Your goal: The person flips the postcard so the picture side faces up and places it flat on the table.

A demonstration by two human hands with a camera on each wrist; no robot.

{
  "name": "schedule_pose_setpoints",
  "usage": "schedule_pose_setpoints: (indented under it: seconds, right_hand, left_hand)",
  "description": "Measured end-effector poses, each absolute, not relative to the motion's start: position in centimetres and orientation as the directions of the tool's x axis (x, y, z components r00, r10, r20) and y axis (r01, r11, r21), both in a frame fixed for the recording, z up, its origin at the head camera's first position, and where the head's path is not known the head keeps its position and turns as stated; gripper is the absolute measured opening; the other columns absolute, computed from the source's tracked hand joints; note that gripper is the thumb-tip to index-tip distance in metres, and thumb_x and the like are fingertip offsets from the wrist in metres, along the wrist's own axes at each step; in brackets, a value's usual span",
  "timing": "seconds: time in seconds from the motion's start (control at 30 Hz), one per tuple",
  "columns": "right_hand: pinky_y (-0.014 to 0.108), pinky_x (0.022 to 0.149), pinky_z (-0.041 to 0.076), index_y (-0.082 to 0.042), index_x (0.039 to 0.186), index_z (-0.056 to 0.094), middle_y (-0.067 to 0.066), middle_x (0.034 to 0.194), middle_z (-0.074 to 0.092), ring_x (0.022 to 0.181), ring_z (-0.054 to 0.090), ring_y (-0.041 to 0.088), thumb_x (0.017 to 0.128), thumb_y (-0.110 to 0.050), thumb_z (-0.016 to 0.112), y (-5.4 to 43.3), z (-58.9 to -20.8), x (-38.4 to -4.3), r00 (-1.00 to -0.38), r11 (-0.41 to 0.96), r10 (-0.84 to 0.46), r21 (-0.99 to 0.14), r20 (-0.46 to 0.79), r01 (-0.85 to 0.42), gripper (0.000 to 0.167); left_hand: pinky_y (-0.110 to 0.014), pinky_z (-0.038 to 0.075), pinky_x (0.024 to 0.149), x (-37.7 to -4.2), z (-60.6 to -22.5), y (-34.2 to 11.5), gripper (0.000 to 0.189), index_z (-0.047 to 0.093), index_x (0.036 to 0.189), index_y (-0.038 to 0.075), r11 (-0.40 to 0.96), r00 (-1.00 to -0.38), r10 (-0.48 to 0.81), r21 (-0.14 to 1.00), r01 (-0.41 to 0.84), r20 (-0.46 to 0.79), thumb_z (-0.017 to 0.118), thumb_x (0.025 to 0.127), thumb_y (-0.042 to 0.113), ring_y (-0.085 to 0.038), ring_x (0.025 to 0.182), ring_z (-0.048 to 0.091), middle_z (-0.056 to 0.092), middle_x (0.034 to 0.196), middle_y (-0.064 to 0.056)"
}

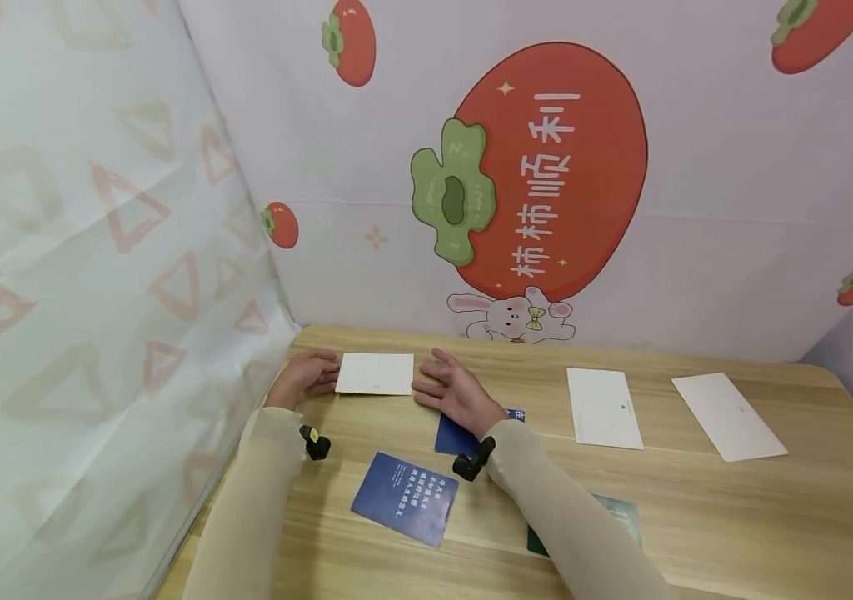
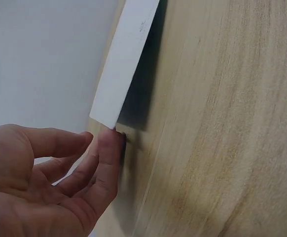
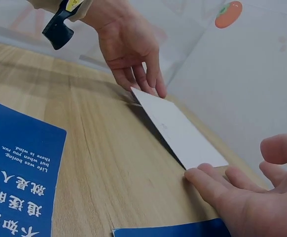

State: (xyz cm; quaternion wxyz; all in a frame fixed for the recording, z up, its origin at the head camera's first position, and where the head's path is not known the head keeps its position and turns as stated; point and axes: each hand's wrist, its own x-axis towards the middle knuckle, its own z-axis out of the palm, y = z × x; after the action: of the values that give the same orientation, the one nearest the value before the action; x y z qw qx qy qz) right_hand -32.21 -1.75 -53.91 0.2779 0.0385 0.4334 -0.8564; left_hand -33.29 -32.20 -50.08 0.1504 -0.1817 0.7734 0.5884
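A white card (image 1: 376, 373) lies between the two hands near the table's back edge. Its near long side is lifted, and a dark shadow shows beneath it in both wrist views. My left hand (image 1: 305, 380) has its fingertips at the card's left short side, with the thumb (image 2: 59, 142) held apart from the card. At the opposite short side, the fingertips of my right hand (image 1: 462, 393) meet the card's corner, the thumb raised away from it. Under the right hand and wrist lies a blue card (image 1: 453, 435), partly hidden.
Nearer on the wooden table (image 1: 704, 517) lies another blue card (image 1: 406, 500) with white lettering. Two white cards, one upright (image 1: 603, 408) and one slanted (image 1: 729, 417), lie to the right. The right sleeve partly covers a green card (image 1: 621, 514). Printed cloth (image 1: 366, 275) hangs behind.
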Motion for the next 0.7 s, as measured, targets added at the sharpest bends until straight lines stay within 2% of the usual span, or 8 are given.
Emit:
schedule_pose_setpoints:
  seconds: [0.13,0.43,0.7]
  right_hand:
    - [0.066,0.131,0.034,-0.017,0.175,0.019,0.026,0.178,0.024,0.158,0.035,0.055,0.118,-0.009,0.034,-1.7,-53.9,-32.3,-0.840,-0.459,-0.443,-0.725,-0.315,0.514,0.059]
    - [0.063,0.132,0.035,-0.013,0.175,0.022,0.027,0.178,0.023,0.157,0.036,0.057,0.118,-0.011,0.040,-1.5,-54.1,-32.2,-0.832,-0.498,-0.451,-0.683,-0.323,0.535,0.060]
    - [0.058,0.133,0.036,-0.006,0.173,0.024,0.030,0.175,0.029,0.159,0.037,0.051,0.119,-0.015,0.042,-1.3,-54.3,-32.1,-0.832,-0.477,-0.465,-0.706,-0.303,0.524,0.058]
  left_hand:
    - [-0.023,0.066,0.083,-33.4,-50.7,-32.4,0.049,0.047,0.156,-0.008,0.204,-0.889,-0.110,0.866,-0.457,-0.444,0.059,0.111,0.005,-0.008,0.087,0.071,0.074,0.118,-0.010]
    - [-0.023,0.065,0.073,-32.9,-51.8,-33.0,0.053,0.049,0.159,-0.005,0.185,-0.900,-0.065,0.881,-0.436,-0.432,0.064,0.108,0.005,-0.008,0.083,0.072,0.077,0.105,-0.001]
    - [-0.024,0.067,0.079,-32.0,-51.9,-33.8,0.061,0.042,0.165,0.001,0.138,-0.892,-0.018,0.882,-0.450,-0.452,0.066,0.110,0.012,-0.008,0.084,0.074,0.068,0.124,-0.002]
